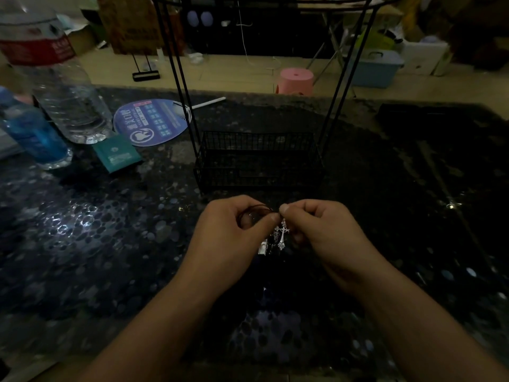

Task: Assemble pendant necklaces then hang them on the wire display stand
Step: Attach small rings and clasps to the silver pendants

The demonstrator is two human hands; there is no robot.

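Observation:
My left hand and my right hand meet just in front of the black wire display stand. The left fingers pinch a thin dark cord that loops over them. The right thumb and forefinger pinch the top of a silver cross pendant, which dangles between the two hands. A small silver piece lies or hangs just below, partly hidden. The stand has a mesh basket base and tall thin legs rising out of view; nothing hangs on the visible part.
A dark pebble-patterned table carries a big clear water bottle, a blue bottle, a round blue fan and a teal booklet at the left. Beyond the table are a pink stool and a blue bin.

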